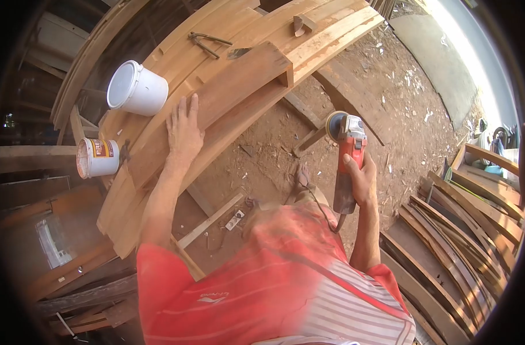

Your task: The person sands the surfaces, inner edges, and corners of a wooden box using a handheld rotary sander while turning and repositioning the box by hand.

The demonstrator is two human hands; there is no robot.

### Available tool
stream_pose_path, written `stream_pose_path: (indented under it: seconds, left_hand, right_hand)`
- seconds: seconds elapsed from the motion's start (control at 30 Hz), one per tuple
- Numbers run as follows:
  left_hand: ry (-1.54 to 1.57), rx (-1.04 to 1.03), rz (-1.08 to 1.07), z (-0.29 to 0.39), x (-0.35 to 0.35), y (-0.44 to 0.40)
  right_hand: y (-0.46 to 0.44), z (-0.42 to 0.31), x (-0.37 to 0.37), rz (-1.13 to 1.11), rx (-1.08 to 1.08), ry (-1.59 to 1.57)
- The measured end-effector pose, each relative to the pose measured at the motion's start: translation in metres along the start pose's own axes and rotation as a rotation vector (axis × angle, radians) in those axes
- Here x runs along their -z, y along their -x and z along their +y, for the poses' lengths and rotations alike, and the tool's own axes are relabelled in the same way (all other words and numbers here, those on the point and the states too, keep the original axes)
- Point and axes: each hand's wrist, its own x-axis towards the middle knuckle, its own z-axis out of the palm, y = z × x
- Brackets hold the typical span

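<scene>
My left hand [184, 127] lies flat with its fingers spread on a long reddish-brown wooden piece [228, 86], which rests on a bench of pale boards [325, 49]. In my right hand [363, 179] is a red and black angle grinder [350, 155], held upright over the ground to the right of the bench. A round disc [335, 125] sits at the grinder's top, apart from the wood. Its cord curves from the lower end toward my body.
On the bench's left side stand a white lidded bucket [141, 89] and a smaller labelled tub [98, 157]. Pincers [207, 45] and a small block [302, 25] lie farther up. Curved boards [446, 247] are stacked at right. A power strip [235, 220] lies on the dirt floor.
</scene>
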Motion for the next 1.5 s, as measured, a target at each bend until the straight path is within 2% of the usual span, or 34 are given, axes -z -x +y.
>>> stream_pose_path:
  seconds: [0.27, 0.37, 0.43, 0.53, 0.63, 0.73, 0.83, 0.9, 0.97, 1.0, 1.03, 1.1, 1.17, 1.5]
  left_hand:
    - [-0.001, -0.044, -0.019, -0.021, 0.007, -0.013]
    - [0.185, -0.045, -0.04, -0.028, 0.028, -0.026]
    - [0.356, 0.065, -0.271, -0.021, 0.068, -0.023]
    - [0.4, 0.08, -0.38, -0.025, 0.065, -0.022]
    - [0.349, 0.111, -0.433, -0.027, 0.042, -0.025]
    - [0.281, 0.051, -0.449, -0.046, 0.011, -0.042]
    - [0.318, 0.104, -0.502, -0.049, 0.004, -0.053]
    - [0.41, 0.126, -0.394, -0.045, 0.004, -0.044]
    - [0.502, 0.071, 0.012, -0.026, -0.002, -0.016]
    - [0.493, 0.085, -0.015, -0.012, 0.005, 0.0]
    - [0.451, 0.132, -0.035, 0.008, 0.017, 0.026]
    - [0.405, 0.169, -0.05, 0.015, 0.018, 0.059]
    - [0.271, 0.327, -0.354, 0.007, -0.004, 0.079]
    - [0.476, 0.387, -0.321, -0.049, 0.032, 0.038]
  right_hand:
    - [0.012, 0.007, 0.003, -0.017, 0.012, -0.06]
    - [0.016, 0.008, 0.014, 0.027, 0.046, -0.071]
    - [0.021, 0.008, 0.019, 0.048, 0.04, -0.083]
    - [0.025, 0.008, 0.029, 0.029, -0.048, -0.096]
    - [0.021, 0.012, 0.033, 0.085, 0.0, -0.13]
    - [0.018, 0.019, 0.038, 0.075, -0.013, -0.085]
    - [0.015, 0.015, 0.034, 0.044, 0.011, -0.075]
    - [0.015, 0.019, 0.032, 0.073, 0.012, -0.122]
    - [0.012, 0.024, 0.034, 0.03, -0.039, -0.12]
    - [0.01, 0.027, 0.032, 0.035, -0.069, -0.135]
    - [0.006, 0.031, 0.029, 0.062, 0.034, -0.116]
    - [0.005, 0.014, 0.025, 0.037, 0.008, -0.113]
    - [-0.001, 0.01, 0.021, 0.04, 0.011, -0.107]
    - [0.004, -0.009, 0.007, -0.04, -0.012, -0.03]
